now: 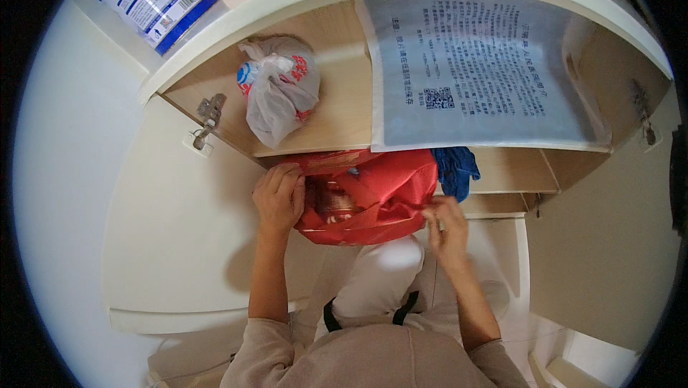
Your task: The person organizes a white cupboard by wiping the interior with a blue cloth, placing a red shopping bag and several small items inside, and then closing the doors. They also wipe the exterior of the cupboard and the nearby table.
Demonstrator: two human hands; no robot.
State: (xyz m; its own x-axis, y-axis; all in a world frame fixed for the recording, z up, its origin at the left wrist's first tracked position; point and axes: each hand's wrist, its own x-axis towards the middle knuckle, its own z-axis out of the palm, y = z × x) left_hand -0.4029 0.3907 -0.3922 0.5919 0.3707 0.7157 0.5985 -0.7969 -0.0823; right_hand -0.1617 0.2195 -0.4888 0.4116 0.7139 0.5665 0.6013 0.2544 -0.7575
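A red fabric bag (403, 178) lies partly on a lower cabinet shelf, its mouth spread towards me. My left hand (280, 194) grips the left edge of that mouth. At the right side, my right hand (447, 224) pinches a gathered fold of the same bag. Inside, a clear shiny container (337, 202) is partly visible; the rest of the contents is hidden. Just right of the bag, a piece of dark blue cloth (457, 172) hangs over the shelf edge.
A tied white plastic bag (282, 90) and a large printed plastic film bag (484, 71) rest on the upper shelf (341, 87). Open doors stand left (161, 216) and right (596, 227). A blue-and-white canister (156, 1) sits on the cabinet top.
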